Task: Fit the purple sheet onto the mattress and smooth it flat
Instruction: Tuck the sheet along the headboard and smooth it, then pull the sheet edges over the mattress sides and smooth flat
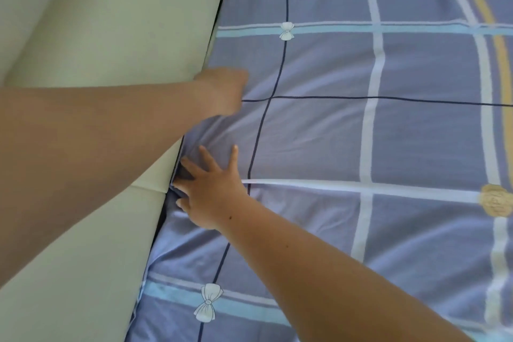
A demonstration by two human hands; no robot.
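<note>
The purple sheet, checked with white, light blue and dark lines and printed bows, covers the mattress across the right of the view. Its left edge runs down into the dark gap beside a pale padded panel. My left hand rests on the sheet at that edge, fingers curled under and blurred, so I cannot see if it grips cloth. My right hand lies flat on the sheet just below it, fingers spread, fingertips pressing the bunched cloth into the gap. Soft wrinkles fan out between the two hands.
A pale green-cream padded panel fills the left side, tight against the mattress, with a seam near my right fingertips. Yellow rose prints mark the sheet at the far right.
</note>
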